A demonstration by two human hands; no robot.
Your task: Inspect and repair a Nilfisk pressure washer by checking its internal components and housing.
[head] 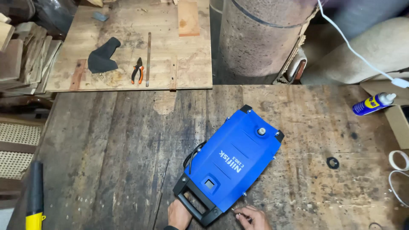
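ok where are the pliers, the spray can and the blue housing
pliers [137,70], head view, on the orange handles
spray can [370,104], head view, middle of its blue body
blue housing [233,159], head view, centre of its flat top face

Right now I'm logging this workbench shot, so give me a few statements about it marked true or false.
1. The blue machine housing lies flat on the wooden workbench. True.
2. The left hand rests at the housing's black handle. True.
3. The right hand grips the pliers. False: the orange-handled pliers lie on the plywood board at the far side, away from both hands.
4. The blue spray can stands upright beside the housing. False: it lies on its side near the right edge.
5. A black ring lies on the bench right of the housing. True.
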